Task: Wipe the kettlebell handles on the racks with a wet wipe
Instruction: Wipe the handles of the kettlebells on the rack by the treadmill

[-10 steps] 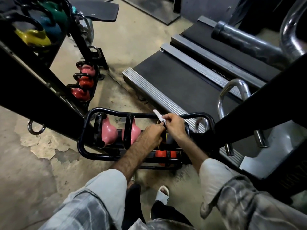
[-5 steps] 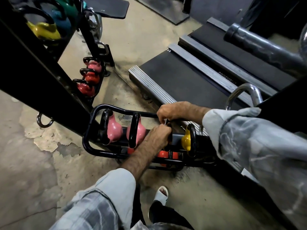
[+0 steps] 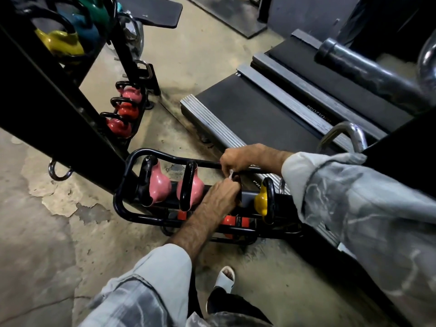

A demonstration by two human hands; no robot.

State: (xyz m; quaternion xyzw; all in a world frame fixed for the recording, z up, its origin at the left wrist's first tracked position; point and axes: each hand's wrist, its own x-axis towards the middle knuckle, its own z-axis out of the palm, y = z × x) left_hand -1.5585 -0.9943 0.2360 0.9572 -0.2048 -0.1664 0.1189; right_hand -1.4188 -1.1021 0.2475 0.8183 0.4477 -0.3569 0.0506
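On the far left, up on the tall black metal rack [image 3: 59, 109], sit a yellow kettlebell [image 3: 60, 44] and some green and blue ones. Lower down, three small pink and red kettlebells [image 3: 122, 112] wait in a row.

Next comes the low black tube rack [image 3: 122, 199] on the cracked concrete floor [image 3: 35, 232]. Two pink kettlebells with black handles stand in it, the first pink kettlebell [image 3: 159, 185] and the second pink kettlebell [image 3: 194, 187] just beside it.

The left hand [image 3: 219, 194] reaches in from below. Its grip is closed around a black handle that is mostly hidden under the fingers. The right hand [image 3: 238, 158] comes in from the right, above the left hand. Its grip is pinched shut on a small white wet wipe [image 3: 230, 173], and only a little bit of the wipe peeks out. The wipe is between the two hands, touching or almost touching the hidden handle.

To do this step well, the left hand should hold the kettlebell steady so it does not roll. The right hand should wrap the wipe all the way around the handle and slide it from one end to the other, the underside too.

To the right stands a small yellow kettlebell with a black handle [image 3: 263, 201]. I think it is the next one to wipe. Further right is the grey treadmill [image 3: 259, 109].
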